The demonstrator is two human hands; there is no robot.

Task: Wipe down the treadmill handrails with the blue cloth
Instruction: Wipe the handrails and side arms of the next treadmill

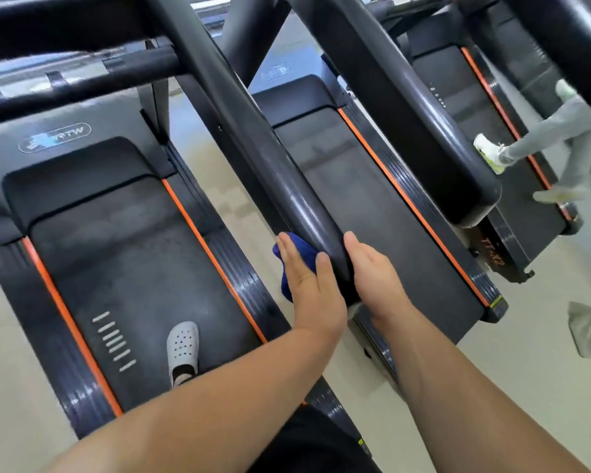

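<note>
A thick black handrail (280, 172) runs from the upper left down to the middle of the view. My left hand (309, 285) presses a blue cloth (296, 257) flat against the left side of the rail's near end, fingers stretched out. My right hand (376, 271) lies on the rail's right side, fingers mostly hidden under it. Most of the cloth is covered by my left hand and the rail.
I stand on a treadmill belt (130, 268) with orange edge strips; my white clog (183, 346) shows on it. A second treadmill (389, 216) lies to the right with its own handrail (423, 131). Another person's legs (543, 141) move on a third belt at far right.
</note>
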